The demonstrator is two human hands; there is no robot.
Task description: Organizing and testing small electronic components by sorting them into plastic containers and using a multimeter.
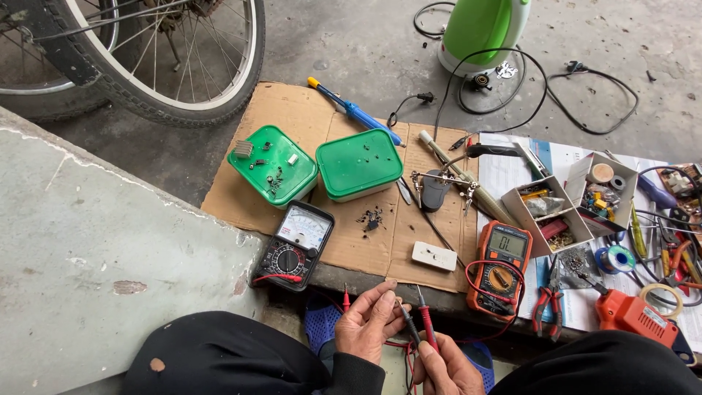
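Note:
My left hand [371, 323] is low in the middle of the view, pinching something small between thumb and fingertips; what it is I cannot tell. My right hand [447, 368] sits just right of it and grips a black test probe [407, 322] and a red test probe [425, 320], tips pointing up toward the left hand's fingers. Red and black leads run from the probes to an orange digital multimeter [501, 269] on the right. A black analogue multimeter [294, 246] lies to the left on the cardboard sheet [292, 110].
Two green plastic boxes [272, 164] [359, 162] hold small parts. A blue soldering iron [356, 113], a helping-hand clamp [436, 183], a white switch block [434, 256], cardboard parts trays [548, 216], pliers [545, 306], an orange tool [635, 314], a green kettle [482, 33] and a bicycle wheel [146, 51] surround them.

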